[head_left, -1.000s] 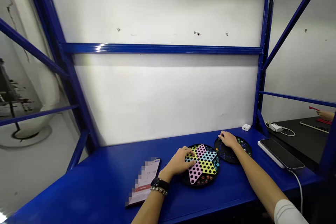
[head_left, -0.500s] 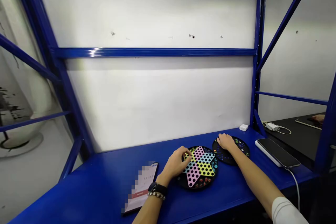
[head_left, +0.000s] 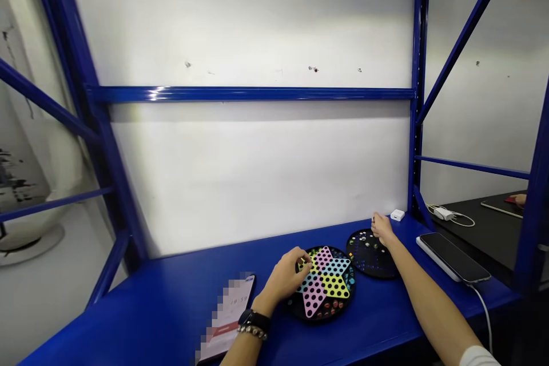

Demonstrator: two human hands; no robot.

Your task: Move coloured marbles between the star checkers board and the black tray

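Observation:
A Chinese checkers board (head_left: 315, 289) with a pastel star of dark holes lies on the blue table, coloured marbles lying around its rim. My left hand (head_left: 288, 274) rests over its left edge, the fingers curled in with thumb and index tips close together; what they hold, if anything, is too small to see. To the right is a round black lid or tray (head_left: 372, 260) with several marbles scattered on it. Just above the tray's far right part is my right hand (head_left: 381, 230), its fingers pinched together; what is between them cannot be made out.
A phone with a lit screen (head_left: 229, 320) lies left of the board. At the right a dark phone (head_left: 452, 257) rests on a white power bank with a cable. A white adapter (head_left: 397, 215) sits at the back, near a blue rack post (head_left: 414, 143).
My right hand has moved from the tray's left back part to its far right, uncovering marbles on the tray. My left hand stays at the board. The view has tilted slightly up.

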